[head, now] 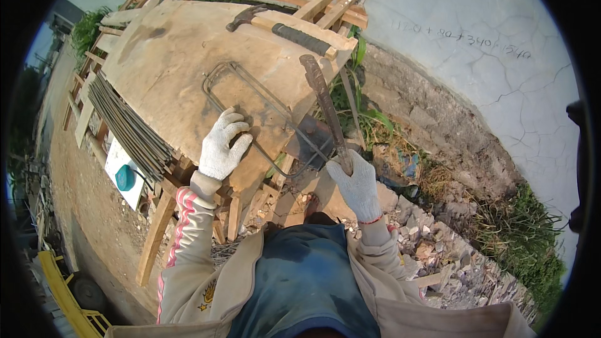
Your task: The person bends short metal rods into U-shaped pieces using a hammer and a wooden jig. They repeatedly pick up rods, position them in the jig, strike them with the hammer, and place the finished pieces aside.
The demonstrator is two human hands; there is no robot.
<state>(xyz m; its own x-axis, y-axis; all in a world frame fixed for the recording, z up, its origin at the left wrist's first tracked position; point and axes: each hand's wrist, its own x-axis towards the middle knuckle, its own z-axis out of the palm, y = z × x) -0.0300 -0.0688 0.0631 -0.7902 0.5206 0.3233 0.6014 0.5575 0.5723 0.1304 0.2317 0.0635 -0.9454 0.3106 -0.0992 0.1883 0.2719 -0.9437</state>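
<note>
My left hand (223, 145), in a white knitted glove, curls over one side of a bent steel rod (267, 96). The rod forms a long rectangular loop with rounded corners, and part of it is hidden under my fingers. My right hand (354, 183), also gloved, grips the lower end of a rusty steel bending bar (324, 96), whose notched head points away from me. One end of the loop lies by a dark metal plate (307, 138), close to the bar; the exact contact there is unclear. A claw hammer (281, 33) with a black-wrapped handle rests beyond the loop.
The worn plywood bench top (159, 61) stands on timber legs (157, 234). A bundle of straight steel rods (129, 119) lies along its left side, near a teal round object (125, 178) on a white board. Broken rubble (432, 253) and a cracked wall (493, 80) border the right.
</note>
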